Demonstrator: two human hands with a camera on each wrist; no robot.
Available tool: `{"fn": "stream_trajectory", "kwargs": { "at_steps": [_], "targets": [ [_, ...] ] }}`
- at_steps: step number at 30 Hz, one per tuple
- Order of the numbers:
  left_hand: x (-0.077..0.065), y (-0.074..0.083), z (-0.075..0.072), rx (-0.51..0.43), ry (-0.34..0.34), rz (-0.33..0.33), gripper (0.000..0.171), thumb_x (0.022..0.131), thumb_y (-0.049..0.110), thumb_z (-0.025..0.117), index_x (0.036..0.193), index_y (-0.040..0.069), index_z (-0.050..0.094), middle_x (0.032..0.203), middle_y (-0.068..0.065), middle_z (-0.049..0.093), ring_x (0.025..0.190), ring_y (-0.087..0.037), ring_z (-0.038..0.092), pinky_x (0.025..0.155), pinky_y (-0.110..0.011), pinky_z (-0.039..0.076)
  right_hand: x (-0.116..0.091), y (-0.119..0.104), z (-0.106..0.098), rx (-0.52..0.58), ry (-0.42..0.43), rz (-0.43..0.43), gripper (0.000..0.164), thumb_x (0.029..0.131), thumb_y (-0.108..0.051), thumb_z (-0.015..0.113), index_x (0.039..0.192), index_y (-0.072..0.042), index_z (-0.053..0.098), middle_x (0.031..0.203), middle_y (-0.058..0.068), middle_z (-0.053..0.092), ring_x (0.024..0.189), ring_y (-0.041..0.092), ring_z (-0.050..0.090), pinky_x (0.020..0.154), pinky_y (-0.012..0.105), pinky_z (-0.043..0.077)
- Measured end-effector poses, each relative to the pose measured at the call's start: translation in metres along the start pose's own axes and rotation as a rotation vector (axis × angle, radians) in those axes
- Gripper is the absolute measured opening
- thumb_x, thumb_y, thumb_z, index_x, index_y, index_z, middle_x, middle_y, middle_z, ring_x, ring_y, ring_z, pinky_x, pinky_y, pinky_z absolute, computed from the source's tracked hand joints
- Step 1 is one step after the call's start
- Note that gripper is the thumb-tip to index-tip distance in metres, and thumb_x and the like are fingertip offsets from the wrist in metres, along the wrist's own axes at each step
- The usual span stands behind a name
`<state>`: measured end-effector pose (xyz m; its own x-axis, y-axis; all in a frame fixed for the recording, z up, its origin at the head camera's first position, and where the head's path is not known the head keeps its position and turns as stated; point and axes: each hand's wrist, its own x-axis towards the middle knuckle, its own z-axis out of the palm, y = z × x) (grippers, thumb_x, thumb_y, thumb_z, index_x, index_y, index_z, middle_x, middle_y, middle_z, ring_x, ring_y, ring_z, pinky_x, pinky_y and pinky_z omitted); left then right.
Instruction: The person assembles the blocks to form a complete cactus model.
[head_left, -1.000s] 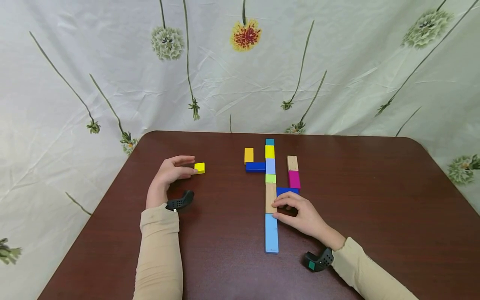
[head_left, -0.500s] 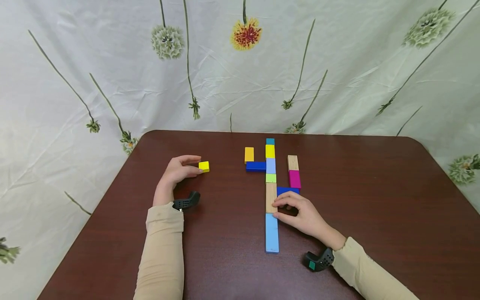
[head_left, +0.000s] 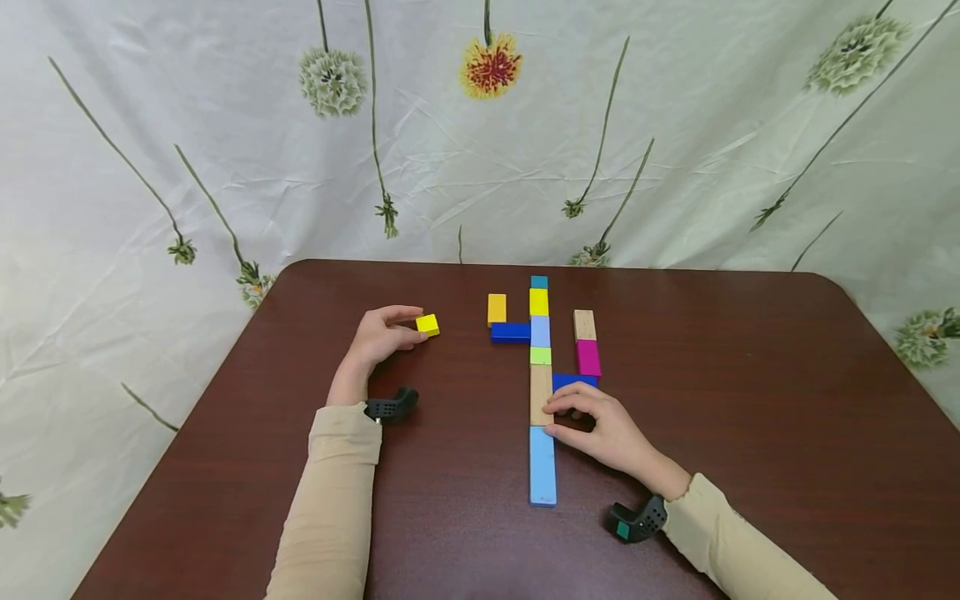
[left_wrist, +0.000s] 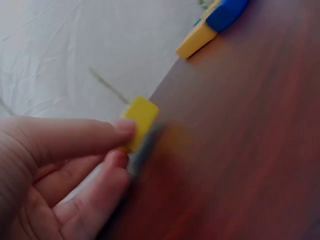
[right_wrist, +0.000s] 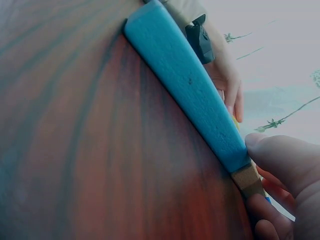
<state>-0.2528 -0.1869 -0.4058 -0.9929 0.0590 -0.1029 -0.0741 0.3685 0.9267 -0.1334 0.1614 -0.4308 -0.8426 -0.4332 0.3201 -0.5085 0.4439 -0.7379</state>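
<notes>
My left hand (head_left: pixel 378 340) pinches a small yellow block (head_left: pixel 427 325) between thumb and fingers, left of the block layout. In the left wrist view the same yellow block (left_wrist: pixel 142 117) shows at the fingertips. My right hand (head_left: pixel 600 427) rests beside the central column with bent, relaxed fingers. Its fingertips touch the edge of a plain wooden block (head_left: pixel 541 392), and its thumb sits where that block meets a long light blue block (head_left: pixel 542 467). The right wrist view shows the light blue block (right_wrist: pixel 187 85) close up, with the thumb (right_wrist: pixel 275 155) at its end.
Up the column lie green (head_left: pixel 540 356), pale blue (head_left: pixel 540 331), yellow (head_left: pixel 538 302) and teal (head_left: pixel 538 282) blocks. Dark blue (head_left: pixel 511 333) and orange (head_left: pixel 497 308) blocks branch left. Another dark blue block (head_left: pixel 573 382), a magenta (head_left: pixel 588 357) and a wooden one (head_left: pixel 584 325) branch right.
My left hand has moved right and slightly toward the back of the table with the yellow block, which now looks turned a little. My right hand has stayed in place.
</notes>
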Motion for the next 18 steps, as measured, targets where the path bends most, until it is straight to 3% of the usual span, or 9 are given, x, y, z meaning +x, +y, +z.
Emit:
{"fn": "stream_trajectory", "kwargs": {
  "at_steps": [11,18],
  "targets": [
    [0.015,0.005,0.031,-0.187,0.107,0.049,0.045,0.082,0.010,0.073,0.125,0.006,0.061,0.122,-0.011,0.059,0.096,-0.019,0.063,0.071,-0.022,0.053,-0.001,0.000,0.000,0.004,0.000,0.003,0.022,0.081,-0.025,0.076,0.101,-0.020,0.070,0.105,-0.012,0.059,0.086,0.007,0.056,0.070,0.024,0.048],
    [0.023,0.008,0.039,-0.221,0.135,0.042,0.045,0.082,0.012,0.074,0.125,0.007,0.061,0.123,-0.009,0.060,0.101,-0.021,0.061,0.074,-0.022,0.052,0.000,0.000,0.000,-0.001,0.001,-0.020,0.021,0.081,-0.026,0.075,0.101,-0.020,0.071,0.105,-0.011,0.059,0.089,0.007,0.055,0.071,0.024,0.048]
  ]
}}
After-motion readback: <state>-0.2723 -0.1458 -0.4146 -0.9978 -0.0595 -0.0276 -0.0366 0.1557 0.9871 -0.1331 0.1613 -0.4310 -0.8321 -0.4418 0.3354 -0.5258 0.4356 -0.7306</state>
